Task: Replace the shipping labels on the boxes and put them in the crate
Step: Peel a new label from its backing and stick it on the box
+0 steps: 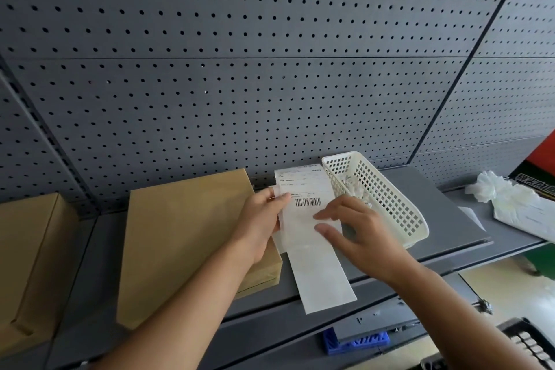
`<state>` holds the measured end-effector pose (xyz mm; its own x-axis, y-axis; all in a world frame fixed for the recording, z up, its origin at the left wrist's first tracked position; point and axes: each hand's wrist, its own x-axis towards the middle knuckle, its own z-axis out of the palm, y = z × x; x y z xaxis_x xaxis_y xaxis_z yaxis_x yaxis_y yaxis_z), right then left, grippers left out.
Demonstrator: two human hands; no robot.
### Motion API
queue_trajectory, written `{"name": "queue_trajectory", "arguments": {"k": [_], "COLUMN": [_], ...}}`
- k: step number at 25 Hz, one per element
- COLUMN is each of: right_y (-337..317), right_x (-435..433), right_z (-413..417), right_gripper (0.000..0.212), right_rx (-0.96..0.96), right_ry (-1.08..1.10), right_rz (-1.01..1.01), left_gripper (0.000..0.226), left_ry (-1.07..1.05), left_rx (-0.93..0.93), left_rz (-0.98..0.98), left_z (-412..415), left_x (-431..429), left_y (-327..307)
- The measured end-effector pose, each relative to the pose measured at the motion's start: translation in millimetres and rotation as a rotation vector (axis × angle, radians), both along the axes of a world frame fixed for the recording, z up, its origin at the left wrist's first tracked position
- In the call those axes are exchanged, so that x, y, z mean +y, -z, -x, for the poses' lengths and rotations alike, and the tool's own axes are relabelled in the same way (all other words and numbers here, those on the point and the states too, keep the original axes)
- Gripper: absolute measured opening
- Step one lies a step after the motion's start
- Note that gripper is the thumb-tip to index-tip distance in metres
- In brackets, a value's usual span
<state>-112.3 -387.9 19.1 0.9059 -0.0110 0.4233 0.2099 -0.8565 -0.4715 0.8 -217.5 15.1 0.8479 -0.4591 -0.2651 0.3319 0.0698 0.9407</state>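
Now the left hand (264, 219) pinches the label strip (324, 279) while the right hand (363, 237) rests flat on it, grip slack.

The wall (270, 69) is dark grey with rows of small black dots. The big box (186, 243) is plain brown, like the other box (27, 249) at 9 o'clock. The label (303, 186) is white with thin black stripes. The basket (387, 198) at its 3 o'clock is cream with a grid of square holes. The shelf (444, 210) is grey. The block (330, 341) at 6 o'clock is blue.
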Motion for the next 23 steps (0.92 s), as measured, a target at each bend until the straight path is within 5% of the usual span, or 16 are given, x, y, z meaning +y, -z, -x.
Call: {"name": "queue_trajectory", "arguments": {"k": [6,16,23], "right_y": [5,8,3], "right_x": [-5,8,13], "right_z": [-19,-28,-28], "right_gripper": [0.038,0.035,0.047], "right_rx": [0.02,0.009,0.045], "right_ry": [0.074,0.119,0.137], "right_rz": [0.211,0.054,0.104], "left_gripper": [0.019,0.035,0.042], "left_ry": [0.004,0.303,0.266], "left_rx": [-0.121,-0.108,-0.136], "left_rz": [-0.032,0.169,0.175], "left_z": [7,10,6], "left_x": [1,21,24], "left_y": [5,5,13]}}
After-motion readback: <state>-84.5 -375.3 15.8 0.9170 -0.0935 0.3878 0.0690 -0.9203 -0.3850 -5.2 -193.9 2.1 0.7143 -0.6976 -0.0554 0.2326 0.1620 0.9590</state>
